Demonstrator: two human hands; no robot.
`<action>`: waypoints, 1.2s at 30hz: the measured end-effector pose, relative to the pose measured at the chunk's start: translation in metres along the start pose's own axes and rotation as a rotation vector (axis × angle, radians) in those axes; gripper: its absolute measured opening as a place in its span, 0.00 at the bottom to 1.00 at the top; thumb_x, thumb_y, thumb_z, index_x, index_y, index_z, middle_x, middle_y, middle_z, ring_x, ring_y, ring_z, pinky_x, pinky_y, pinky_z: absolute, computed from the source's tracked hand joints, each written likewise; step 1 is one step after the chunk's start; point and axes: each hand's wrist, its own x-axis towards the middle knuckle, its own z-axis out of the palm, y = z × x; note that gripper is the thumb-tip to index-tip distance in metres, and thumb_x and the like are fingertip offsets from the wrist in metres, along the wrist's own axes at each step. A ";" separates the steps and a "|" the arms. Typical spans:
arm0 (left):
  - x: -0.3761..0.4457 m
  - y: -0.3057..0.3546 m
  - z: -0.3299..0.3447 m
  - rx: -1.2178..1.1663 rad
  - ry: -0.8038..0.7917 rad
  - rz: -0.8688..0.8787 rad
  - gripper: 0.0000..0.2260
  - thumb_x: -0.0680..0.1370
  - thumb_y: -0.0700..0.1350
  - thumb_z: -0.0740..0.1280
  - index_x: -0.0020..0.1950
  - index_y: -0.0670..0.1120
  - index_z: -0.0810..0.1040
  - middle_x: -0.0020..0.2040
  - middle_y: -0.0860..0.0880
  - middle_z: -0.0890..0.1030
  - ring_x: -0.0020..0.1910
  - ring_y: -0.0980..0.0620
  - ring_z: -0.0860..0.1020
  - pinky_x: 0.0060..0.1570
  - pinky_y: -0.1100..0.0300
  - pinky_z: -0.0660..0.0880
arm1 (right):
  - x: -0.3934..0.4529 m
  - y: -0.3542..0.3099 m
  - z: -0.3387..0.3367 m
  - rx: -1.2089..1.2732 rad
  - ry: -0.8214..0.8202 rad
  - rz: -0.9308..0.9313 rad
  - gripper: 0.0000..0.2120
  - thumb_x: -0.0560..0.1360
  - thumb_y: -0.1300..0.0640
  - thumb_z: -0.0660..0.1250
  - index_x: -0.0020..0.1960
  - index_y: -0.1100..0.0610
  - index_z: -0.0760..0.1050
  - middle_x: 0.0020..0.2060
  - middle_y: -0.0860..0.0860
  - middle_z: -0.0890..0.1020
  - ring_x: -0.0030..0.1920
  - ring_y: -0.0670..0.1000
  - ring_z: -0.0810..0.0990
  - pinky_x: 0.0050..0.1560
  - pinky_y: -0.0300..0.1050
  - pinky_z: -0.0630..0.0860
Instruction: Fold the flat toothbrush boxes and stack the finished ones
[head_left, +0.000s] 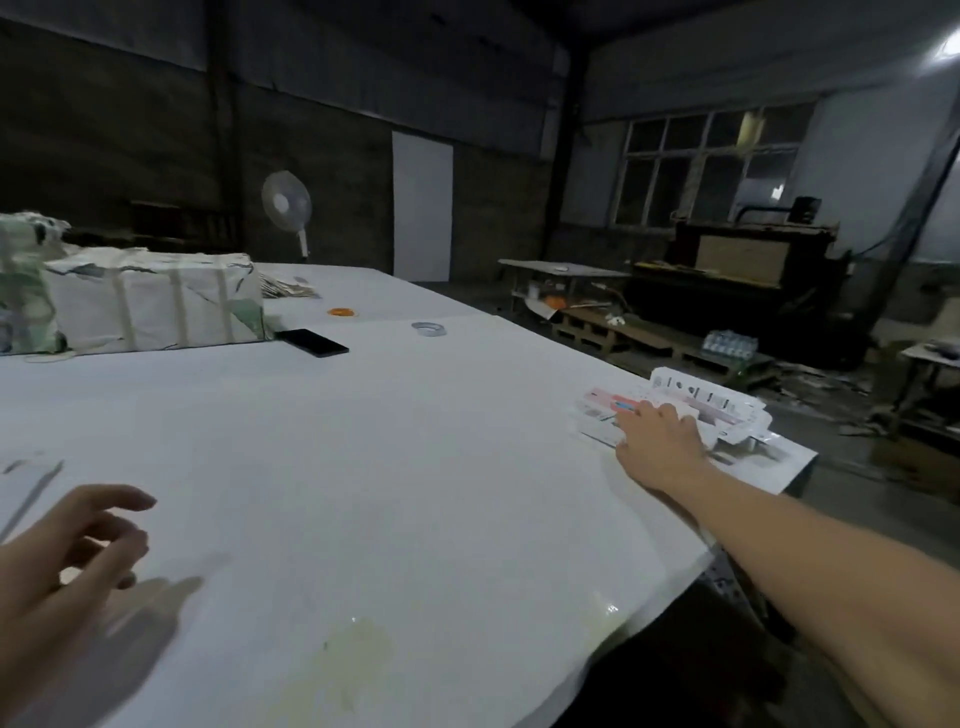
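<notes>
White table (363, 467) | right hand (657, 441) on flat boxes (717, 410) | left hand (67, 561) hovering

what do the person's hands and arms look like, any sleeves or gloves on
Both are bare. The right hand has no glove, and its forearm shows no sleeve, watch or band right down to the picture's edge. The left hand is also ungloved, with no ring in sight; its wrist and arm are cut off by the frame.

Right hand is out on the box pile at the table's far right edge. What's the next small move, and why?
Probably pinch one flat box off the pile of flat boxes and draw it toward the table's middle. The right hand already rests on the pile, while the left hand hovers with nothing in it.
</notes>
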 end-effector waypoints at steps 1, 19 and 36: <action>-0.008 0.007 0.000 0.011 -0.017 0.010 0.22 0.64 0.50 0.78 0.52 0.68 0.74 0.41 0.57 0.75 0.41 0.44 0.76 0.28 0.66 0.68 | 0.003 -0.004 0.000 0.027 0.028 -0.007 0.21 0.79 0.48 0.57 0.71 0.48 0.67 0.68 0.52 0.70 0.65 0.58 0.69 0.61 0.56 0.67; -0.060 0.170 -0.107 0.794 -0.081 -0.156 0.21 0.80 0.61 0.59 0.72 0.58 0.64 0.73 0.48 0.68 0.74 0.39 0.61 0.70 0.38 0.63 | -0.120 -0.336 -0.132 0.941 0.007 -0.872 0.17 0.79 0.48 0.61 0.66 0.47 0.74 0.66 0.46 0.75 0.66 0.49 0.70 0.66 0.50 0.69; -0.048 0.172 -0.120 0.261 0.073 -0.077 0.11 0.80 0.42 0.65 0.61 0.53 0.73 0.58 0.51 0.80 0.50 0.51 0.77 0.36 0.60 0.74 | -0.123 -0.357 -0.099 1.339 -0.085 -0.881 0.13 0.77 0.57 0.67 0.60 0.45 0.78 0.48 0.39 0.78 0.53 0.39 0.74 0.49 0.34 0.69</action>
